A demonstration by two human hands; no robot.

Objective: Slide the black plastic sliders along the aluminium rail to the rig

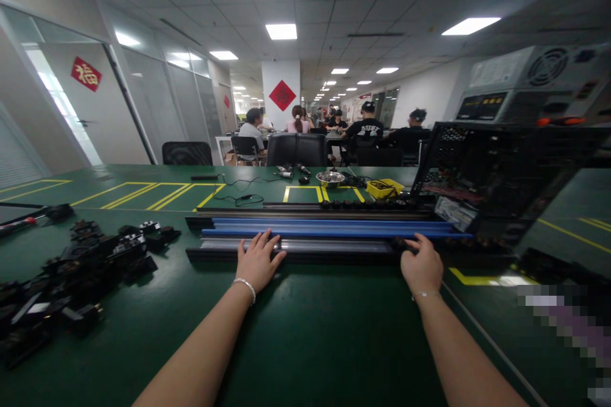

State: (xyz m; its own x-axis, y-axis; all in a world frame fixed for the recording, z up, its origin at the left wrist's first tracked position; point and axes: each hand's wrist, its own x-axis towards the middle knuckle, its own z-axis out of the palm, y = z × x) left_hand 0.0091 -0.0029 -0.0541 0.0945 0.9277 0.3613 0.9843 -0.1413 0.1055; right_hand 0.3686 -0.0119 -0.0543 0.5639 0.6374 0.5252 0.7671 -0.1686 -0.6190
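The left hand [258, 262], fingers spread, should steady the black channel rail [334, 255]; the right hand [423, 266] curls at a small black part [398, 242], whether pinching, I cannot tell.

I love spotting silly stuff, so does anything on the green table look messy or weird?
Yes, the black parts on the left lie in a jumbled heap, while the long strips lie neatly side by side. The computer case on the right looks odd too: its insides show.
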